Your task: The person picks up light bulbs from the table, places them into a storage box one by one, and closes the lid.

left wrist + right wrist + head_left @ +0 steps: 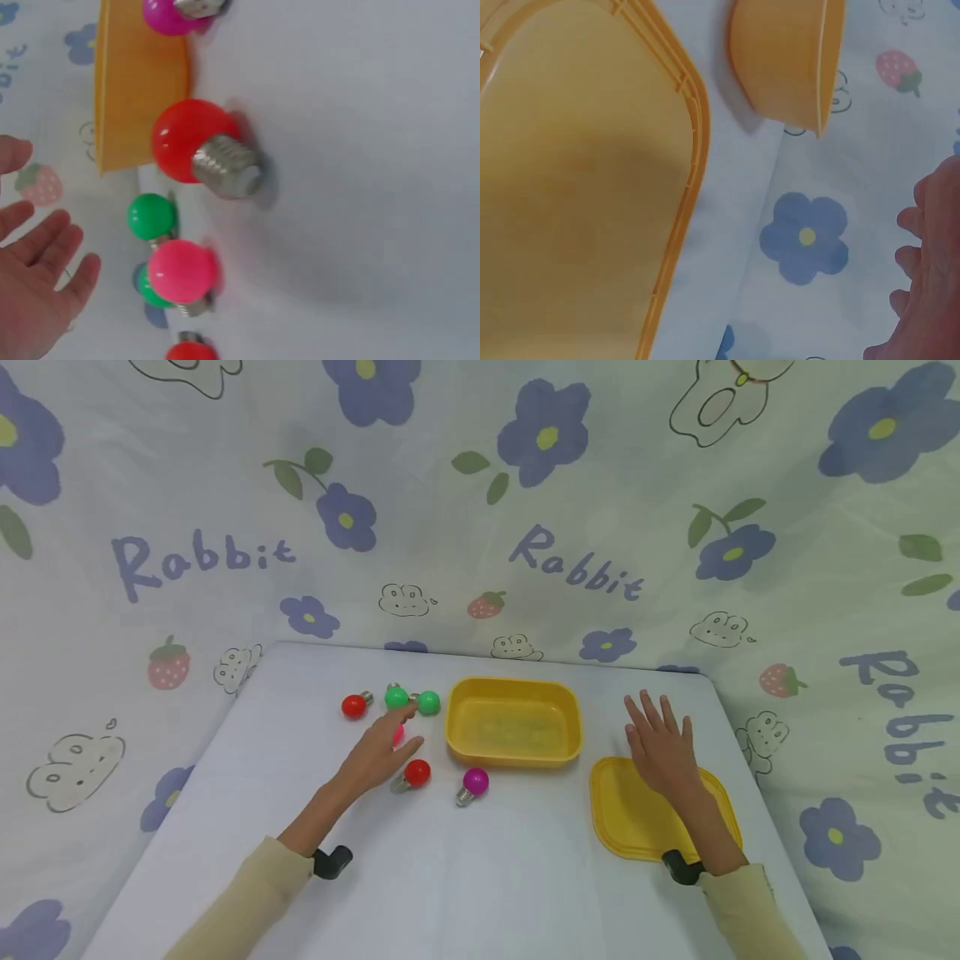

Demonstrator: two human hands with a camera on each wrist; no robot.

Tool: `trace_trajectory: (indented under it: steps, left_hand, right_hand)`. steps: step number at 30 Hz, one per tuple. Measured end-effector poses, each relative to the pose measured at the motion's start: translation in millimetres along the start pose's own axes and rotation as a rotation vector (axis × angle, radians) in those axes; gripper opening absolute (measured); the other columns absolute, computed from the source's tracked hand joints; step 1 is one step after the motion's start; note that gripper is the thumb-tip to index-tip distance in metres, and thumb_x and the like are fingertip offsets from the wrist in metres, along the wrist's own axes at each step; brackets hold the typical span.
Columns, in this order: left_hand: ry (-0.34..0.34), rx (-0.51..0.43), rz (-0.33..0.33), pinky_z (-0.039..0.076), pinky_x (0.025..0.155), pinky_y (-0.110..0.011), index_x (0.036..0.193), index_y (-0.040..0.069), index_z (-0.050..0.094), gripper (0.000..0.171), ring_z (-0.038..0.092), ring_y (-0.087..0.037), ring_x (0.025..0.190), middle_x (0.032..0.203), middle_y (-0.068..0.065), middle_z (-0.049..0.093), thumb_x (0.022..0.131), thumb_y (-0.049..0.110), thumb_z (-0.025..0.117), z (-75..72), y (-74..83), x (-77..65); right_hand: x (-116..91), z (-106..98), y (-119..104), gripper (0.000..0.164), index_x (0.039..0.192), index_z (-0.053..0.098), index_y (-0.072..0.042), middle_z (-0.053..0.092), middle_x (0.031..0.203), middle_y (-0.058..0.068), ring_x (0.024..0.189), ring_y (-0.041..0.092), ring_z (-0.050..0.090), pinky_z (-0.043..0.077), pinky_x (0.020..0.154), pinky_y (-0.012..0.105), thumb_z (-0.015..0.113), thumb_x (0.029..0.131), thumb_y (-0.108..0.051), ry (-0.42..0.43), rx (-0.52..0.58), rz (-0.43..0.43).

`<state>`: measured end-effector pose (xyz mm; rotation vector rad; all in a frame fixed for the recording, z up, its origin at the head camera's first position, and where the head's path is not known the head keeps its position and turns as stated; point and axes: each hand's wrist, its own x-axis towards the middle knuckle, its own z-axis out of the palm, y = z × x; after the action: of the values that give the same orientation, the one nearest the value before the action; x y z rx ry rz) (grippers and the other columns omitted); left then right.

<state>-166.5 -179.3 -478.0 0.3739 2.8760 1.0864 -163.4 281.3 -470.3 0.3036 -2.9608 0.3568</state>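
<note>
My left hand [375, 750] hovers with relaxed, spread fingers over several colored light bulbs, holding none. Nearest it are a pink bulb [180, 271], partly hidden by the hand in the head view, and a red bulb [417, 773]. Two green bulbs [428, 702] lie just beyond the fingertips, and another red bulb [354, 707] is to their left. A purple bulb [476, 781] lies in front of a yellow plastic box [513, 760]. Over the yellow lid [617, 814], my right hand [663, 750] is held with fingers extended and grips nothing.
The box stands upright, its top uncovered, near the middle of the white table [480, 877]. The lid lies flat to its right. A patterned cloth [435, 543] with flowers and rabbits hangs behind the table and along its sides.
</note>
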Motion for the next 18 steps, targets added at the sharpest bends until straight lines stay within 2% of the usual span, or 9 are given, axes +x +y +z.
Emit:
trace_trajectory:
  steps: [6,11,18]
  left_hand:
    - [0.017,-0.117,-0.003,0.049,0.099,-0.053,0.145,0.006,0.047,0.057,0.052,-0.033,0.127,0.138,-0.015,0.057,0.094,0.017,0.070,8.7,-14.0,-25.2]
    - [0.030,-0.146,-0.030,0.050,0.098,-0.050,0.143,0.006,0.050,0.055,0.054,-0.031,0.125,0.137,-0.012,0.057,0.093,0.015,0.072,14.9,-21.1,-41.9]
    - [0.030,-0.147,-0.063,0.051,0.096,-0.050,0.142,0.006,0.051,0.058,0.055,-0.032,0.124,0.136,-0.013,0.058,0.090,0.017,0.075,22.0,-31.4,-53.7]
  right_hand:
    - [1.9,4.6,-4.0,0.052,0.157,0.030,-0.009,0.020,0.162,0.019,0.148,0.045,0.008,0.005,0.110,0.074,0.032,0.110,-0.030,-0.024,0.007,0.013]
    - [4.2,7.6,-10.0,0.053,0.157,0.029,-0.007,0.019,0.163,0.018,0.148,0.044,0.007,0.004,0.111,0.073,0.032,0.110,-0.031,-0.044,0.006,0.023]
    - [9.3,14.6,-16.7,0.054,0.158,0.026,-0.008,0.015,0.164,0.017,0.149,0.042,0.004,0.003,0.112,0.072,0.028,0.110,-0.032,-0.086,0.003,0.028]
